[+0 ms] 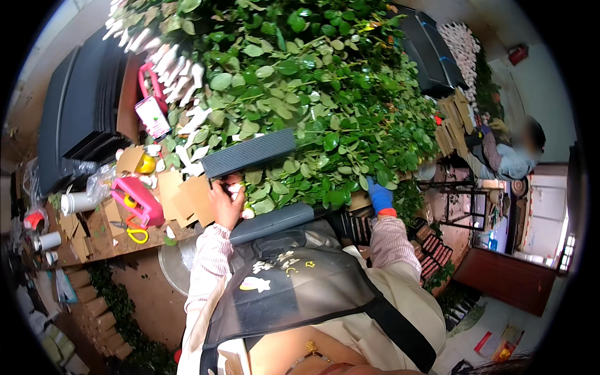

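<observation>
Corrugated grey sheet lies just above left hand, apparently touching.

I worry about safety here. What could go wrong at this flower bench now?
1. The bare left hand works among the stems; thorns or sharp ends might prick it, while only the right hand wears a glove.
2. The yellow scissors lie near the bench edge and could be knocked off.
</observation>
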`<state>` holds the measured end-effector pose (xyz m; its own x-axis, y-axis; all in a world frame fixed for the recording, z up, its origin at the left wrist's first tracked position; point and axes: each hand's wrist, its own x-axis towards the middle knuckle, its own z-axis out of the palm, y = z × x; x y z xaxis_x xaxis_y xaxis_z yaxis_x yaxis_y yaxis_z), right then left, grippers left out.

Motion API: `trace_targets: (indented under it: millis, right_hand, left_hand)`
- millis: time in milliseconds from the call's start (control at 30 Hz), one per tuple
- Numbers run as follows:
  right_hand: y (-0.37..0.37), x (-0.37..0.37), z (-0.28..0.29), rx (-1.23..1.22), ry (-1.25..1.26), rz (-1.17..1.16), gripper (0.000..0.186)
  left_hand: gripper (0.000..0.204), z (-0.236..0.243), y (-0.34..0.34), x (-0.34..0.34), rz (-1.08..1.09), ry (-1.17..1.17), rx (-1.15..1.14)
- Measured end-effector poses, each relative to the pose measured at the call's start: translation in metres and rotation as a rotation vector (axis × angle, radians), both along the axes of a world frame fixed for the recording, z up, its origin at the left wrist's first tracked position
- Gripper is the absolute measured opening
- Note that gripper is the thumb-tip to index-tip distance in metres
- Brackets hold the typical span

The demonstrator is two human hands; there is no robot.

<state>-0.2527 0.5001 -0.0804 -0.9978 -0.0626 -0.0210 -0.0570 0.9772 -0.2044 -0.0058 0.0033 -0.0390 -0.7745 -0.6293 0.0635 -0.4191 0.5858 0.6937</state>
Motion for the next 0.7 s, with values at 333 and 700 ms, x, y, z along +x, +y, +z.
trace_targets:
  millis: [333, 700]
  right_hand:
    - [-0.063, -0.041, 0.178, 0.48, -0.56, 0.396, 0.049]
    - [-0.37, 0.094, 0.163, -0.092, -0.394, 1.397, 0.05]
  left_hand:
    - [0.026, 0.03, -0.008, 0.04, 0.18, 0.179, 0.233]
    - [0.022, 0.043, -0.031, 0.065, 0.317, 0.298, 0.131]
